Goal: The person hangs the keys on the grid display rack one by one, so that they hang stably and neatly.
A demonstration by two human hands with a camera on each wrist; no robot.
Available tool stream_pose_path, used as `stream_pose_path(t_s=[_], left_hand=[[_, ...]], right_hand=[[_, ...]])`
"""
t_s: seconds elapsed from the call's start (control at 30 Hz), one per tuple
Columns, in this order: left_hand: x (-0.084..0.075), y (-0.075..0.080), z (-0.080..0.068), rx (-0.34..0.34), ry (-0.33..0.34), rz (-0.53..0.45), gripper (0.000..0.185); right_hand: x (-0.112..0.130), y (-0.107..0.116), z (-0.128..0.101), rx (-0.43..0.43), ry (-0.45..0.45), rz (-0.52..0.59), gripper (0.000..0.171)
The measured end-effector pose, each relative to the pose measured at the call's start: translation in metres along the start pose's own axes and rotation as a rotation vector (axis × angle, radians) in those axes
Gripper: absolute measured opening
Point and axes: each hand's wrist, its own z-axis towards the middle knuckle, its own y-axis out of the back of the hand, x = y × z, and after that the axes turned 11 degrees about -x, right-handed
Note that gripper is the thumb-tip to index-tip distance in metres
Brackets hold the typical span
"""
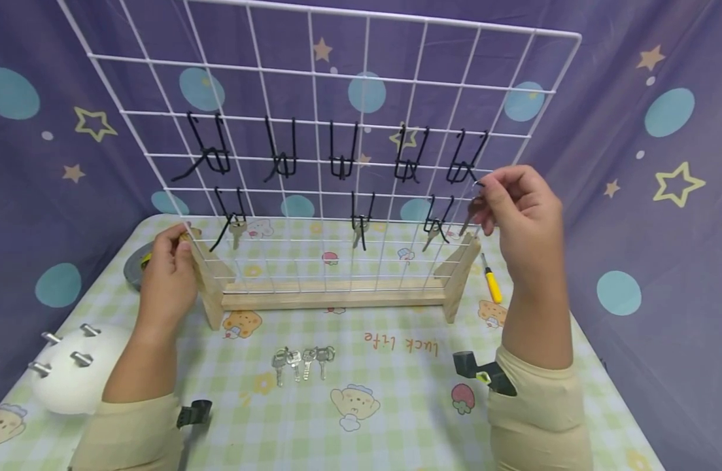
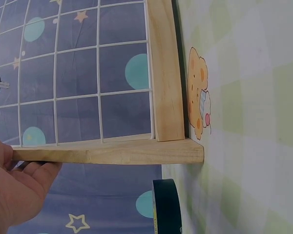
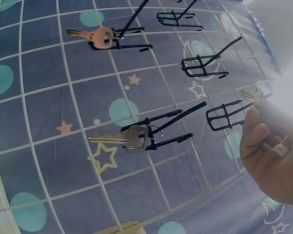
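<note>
A white wire grid stands in a wooden stand and carries several black hooks. Single keys hang from three lower hooks, one being a silver key and one a brass key. My right hand pinches a key beside the far-right hook. In the right wrist view that key sits at my fingertips, just right of a bare hook. My left hand grips the stand's left wooden foot. Several more keys lie on the table in front.
A yellow-handled screwdriver lies by the stand's right foot. A black tape roll sits behind my left hand. A white rounded block with metal pegs is at the near left. The table has a checked cloth; purple curtains surround it.
</note>
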Motion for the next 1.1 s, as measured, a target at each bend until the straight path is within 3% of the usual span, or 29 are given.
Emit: stream_pose_path(t_s=[0.2,0.53,0.77,1.1], left_hand=[[0.001,0.0,0.0,0.007,0.014,0.002,0.047],[0.0,0.0,0.001,0.004,0.013,-0.004,0.047],[0.0,-0.001,0.001,0.009,0.019,-0.01,0.047],[0.0,-0.001,0.001,0.007,0.02,-0.001,0.047]], right_hand=[[-0.009,-0.001,-0.002,-0.001,0.091,0.016,0.011],[-0.022,-0.005,-0.005,-0.04,0.292,-0.067,0.02],[-0.026,-0.006,0.0,-0.039,0.395,-0.229,0.02],[-0.037,-0.006,0.012,-0.028,0.423,-0.347,0.023]])
